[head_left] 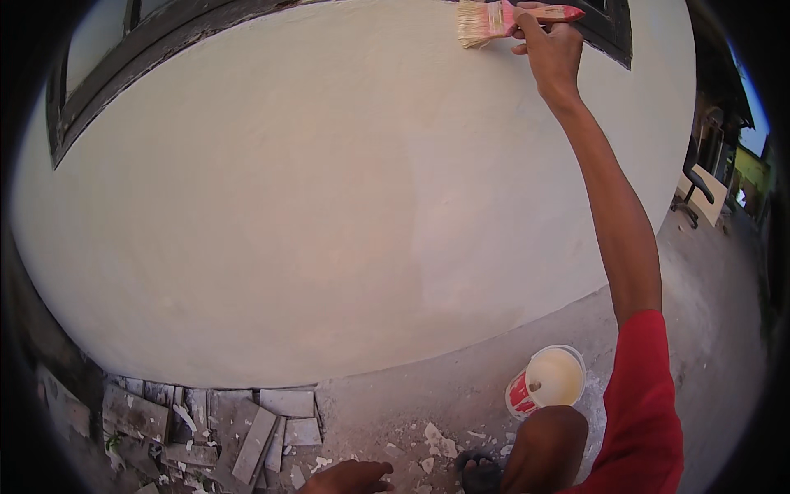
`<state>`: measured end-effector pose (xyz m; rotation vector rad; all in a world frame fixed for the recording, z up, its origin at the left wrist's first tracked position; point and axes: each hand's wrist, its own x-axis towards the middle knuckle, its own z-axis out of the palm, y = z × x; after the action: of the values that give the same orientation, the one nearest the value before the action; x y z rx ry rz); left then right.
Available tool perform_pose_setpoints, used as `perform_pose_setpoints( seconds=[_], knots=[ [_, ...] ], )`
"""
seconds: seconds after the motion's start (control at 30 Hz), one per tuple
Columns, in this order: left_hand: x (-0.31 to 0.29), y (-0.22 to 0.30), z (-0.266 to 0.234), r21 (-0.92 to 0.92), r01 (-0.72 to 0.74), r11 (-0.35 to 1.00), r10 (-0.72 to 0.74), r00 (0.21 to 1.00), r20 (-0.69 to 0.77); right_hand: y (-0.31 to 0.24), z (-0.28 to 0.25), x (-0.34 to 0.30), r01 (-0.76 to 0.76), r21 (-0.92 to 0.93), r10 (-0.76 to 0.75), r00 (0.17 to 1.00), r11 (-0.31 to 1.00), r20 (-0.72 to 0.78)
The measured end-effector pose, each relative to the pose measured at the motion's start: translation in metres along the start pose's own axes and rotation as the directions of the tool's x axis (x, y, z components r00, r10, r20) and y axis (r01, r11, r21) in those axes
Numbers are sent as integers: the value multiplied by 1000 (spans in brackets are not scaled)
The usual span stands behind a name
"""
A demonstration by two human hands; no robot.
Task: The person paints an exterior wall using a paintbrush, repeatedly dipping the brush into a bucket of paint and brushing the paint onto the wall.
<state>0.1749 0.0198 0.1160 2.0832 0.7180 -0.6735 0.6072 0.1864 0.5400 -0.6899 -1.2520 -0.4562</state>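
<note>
Up at the wall's top edge, my right hand point(553, 56) grips the red handle of a wide paintbrush point(487, 23). Its pale, paint-coated bristles point left and touch the wall point(329, 198) just under the dark window frame point(607, 34). A patch right of the wall's middle looks lighter than the surface to its left. Low in the view my left hand point(350, 477) is partly cut off by the lower edge; its visible fingers reach out loosely, holding nothing I can see. By my knee stands a white-and-red bucket point(520, 397) of cream paint point(559, 375).
Broken tiles and boards point(239, 432) lie at the wall's foot on the lower left. Paint flakes point(440, 440) litter the concrete floor point(387, 362) near my foot point(479, 473). A black office chair point(695, 185) stands far right beside a pale panel point(709, 191).
</note>
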Motion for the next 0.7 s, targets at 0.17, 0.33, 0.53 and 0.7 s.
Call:
perform_pose_setpoints(
  seconds=[0.17, 0.33, 0.53, 0.7],
  knots=[
    [3, -2, 1, 26, 16, 1000, -17, 999, 32, 23, -62, 15, 84, -435, -179, 967, 897, -182],
    [9, -8, 9, 41, -18, 999, 17, 1000, 21, -44, 75, -40, 585, -456, -653, 757, 671, 11],
    [14, -14, 19, 79, -134, 988, 150, 954, -258, -73, 144, -70, 514, 1, -513, 855, 858, -75],
    [1, -9, 16, 79, -40, 996, 56, 975, -213, -10, -1, -43, -40, 4, 40, 997, 999, -67]
  ],
)
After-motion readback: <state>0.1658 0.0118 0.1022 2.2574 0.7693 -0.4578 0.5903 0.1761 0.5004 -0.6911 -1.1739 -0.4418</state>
